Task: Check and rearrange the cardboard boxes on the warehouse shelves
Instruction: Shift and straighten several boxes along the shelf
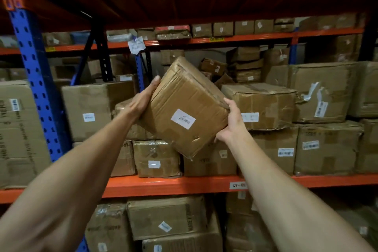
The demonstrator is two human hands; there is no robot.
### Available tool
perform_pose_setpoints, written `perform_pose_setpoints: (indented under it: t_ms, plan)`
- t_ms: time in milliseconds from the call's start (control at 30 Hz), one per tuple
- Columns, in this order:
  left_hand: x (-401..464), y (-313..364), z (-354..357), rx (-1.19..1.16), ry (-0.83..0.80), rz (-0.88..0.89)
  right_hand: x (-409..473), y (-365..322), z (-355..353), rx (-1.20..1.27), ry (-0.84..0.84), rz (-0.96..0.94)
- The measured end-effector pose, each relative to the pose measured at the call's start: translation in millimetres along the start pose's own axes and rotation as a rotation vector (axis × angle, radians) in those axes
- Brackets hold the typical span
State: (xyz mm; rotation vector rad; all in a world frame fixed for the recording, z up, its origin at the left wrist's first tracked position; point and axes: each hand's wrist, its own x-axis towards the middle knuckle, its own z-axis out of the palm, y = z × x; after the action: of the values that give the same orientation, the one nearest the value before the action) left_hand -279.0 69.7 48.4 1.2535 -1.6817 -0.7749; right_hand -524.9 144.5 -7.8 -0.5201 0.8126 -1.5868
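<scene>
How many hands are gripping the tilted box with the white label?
2. The left hand presses flat on the upper-left side of the tilted box; the right hand grips its lower-right edge. The fingers behind the box are hidden.

Blue perforated upright [34,80], orange beam [163,185], crumpled paper note [136,44] hanging behind

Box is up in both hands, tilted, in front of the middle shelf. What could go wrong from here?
1. The held box is tilted, gripped only at its sides by the left hand and right hand, with no support visible underneath; it might slip.
2. Its lower corner looks dented and its tape wrinkled, so it may give under pressure.
3. The crushed box to the right sags on its stack; setting this box on it could tip things.
</scene>
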Motion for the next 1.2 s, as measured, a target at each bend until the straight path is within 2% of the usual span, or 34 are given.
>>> perform_pose_setpoints:
  t_ms: [100,267,500,733,833,933,1100,1133,1200]
  plan:
    - [-8.0,-20.4,2.1,-0.194,0.077,0.033,-19.3,-17.8,16.1,-0.123,-0.021,-0.105]
    - [-29.8,-33.4,24.0,-0.487,0.062,0.112,-28.7,-45.1,36.6,-0.313,-0.028,-0.205]
    - [-30.6,-30.4,53.2,-0.587,0.108,0.082,-14.7,-59.0,19.7,-0.397,0.019,-0.216]
    - [-4.4,-40.6,89.1,-0.682,0.015,0.047,1.1,-79.8,12.6,-0.526,0.147,-0.204]
    - [-2.0,-57.5,100.4,-0.757,-0.051,0.011,10.1,-72.2,8.6,-0.52,0.105,-0.17]
    - [-4.5,-71.3,104.7,-0.872,0.011,-0.069,28.2,-65.9,22.3,-0.593,0.038,-0.199]
    - [-11.6,-64.0,92.0,-0.775,0.034,-0.014,69.4,-51.6,22.0,-0.612,0.029,-0.255]
    - [-11.2,-58.0,89.4,-0.722,0.049,0.036,71.0,-43.4,16.6,-0.626,0.058,-0.321]
    - [-1.5,-48.5,88.0,-0.427,0.129,0.213,64.8,-25.1,2.8,-0.769,0.063,-0.615]
